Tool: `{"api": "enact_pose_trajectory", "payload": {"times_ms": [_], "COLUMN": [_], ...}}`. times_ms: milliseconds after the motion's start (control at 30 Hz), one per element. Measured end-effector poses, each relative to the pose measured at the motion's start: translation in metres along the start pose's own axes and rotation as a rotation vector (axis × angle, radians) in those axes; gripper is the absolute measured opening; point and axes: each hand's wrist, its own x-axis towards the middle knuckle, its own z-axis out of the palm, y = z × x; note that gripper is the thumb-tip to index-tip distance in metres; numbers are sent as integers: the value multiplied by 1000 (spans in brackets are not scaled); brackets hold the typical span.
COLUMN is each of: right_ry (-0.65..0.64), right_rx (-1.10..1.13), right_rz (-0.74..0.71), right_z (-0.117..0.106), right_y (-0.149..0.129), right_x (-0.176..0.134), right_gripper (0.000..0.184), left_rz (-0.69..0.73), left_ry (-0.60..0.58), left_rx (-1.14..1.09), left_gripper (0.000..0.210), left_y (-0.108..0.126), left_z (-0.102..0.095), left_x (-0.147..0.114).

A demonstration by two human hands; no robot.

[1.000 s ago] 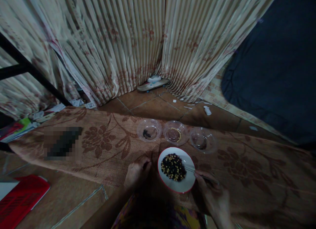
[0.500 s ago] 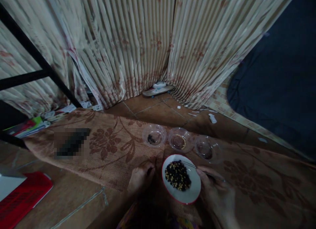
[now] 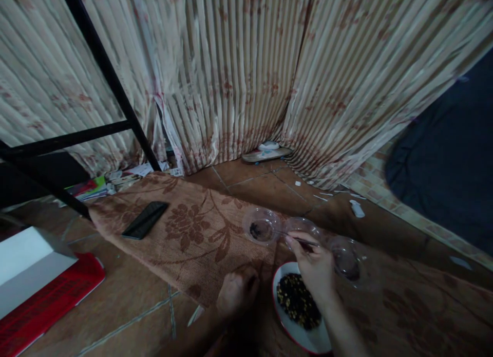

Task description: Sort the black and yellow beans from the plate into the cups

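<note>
My right hand (image 3: 318,272) pinches thin metal tweezers (image 3: 306,241), whose tip points left at the left clear plastic bowl (image 3: 265,229). A small cluster of dark beans (image 3: 254,228) lies in that bowl. The middle clear bowl (image 3: 302,225) is partly hidden behind my right hand, and the right clear bowl (image 3: 348,259) stands just beyond it. Below my right wrist is a white red-rimmed plate (image 3: 314,341), holding a heap of mixed black and yellow beans or grains (image 3: 298,300). My left hand (image 3: 236,293) rests closed on the cloth, left of the plate.
A brown flowered cloth (image 3: 219,233) covers the low table. A black phone (image 3: 145,220) lies on its left part. Left of it stand a black metal frame (image 3: 111,85) and a white box (image 3: 34,259). Beyond are a skateboard (image 3: 265,154) and striped curtains (image 3: 246,79).
My right hand has moved with the tweezers from the plate up to the left bowl. The left hand stays closed beside the plate. The view has shifted left.
</note>
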Motion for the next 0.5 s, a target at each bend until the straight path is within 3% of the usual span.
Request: {"api": "enact_pose_trajectory", "payload": {"times_ms": [267, 500], "right_ry": [255, 379], "right_rx": [-32, -48], "right_rz": [179, 437], "right_z": [-55, -99], "right_y": [-12, 26], "right_x": [-47, -107], "right_gripper": [25, 27], "left_rz": [-9, -48], "left_ry": [-25, -41], "left_rx": [6, 18], "left_gripper": [16, 15], "left_y": [2, 1], "left_z": [-2, -1], "left_x": [0, 3]}}
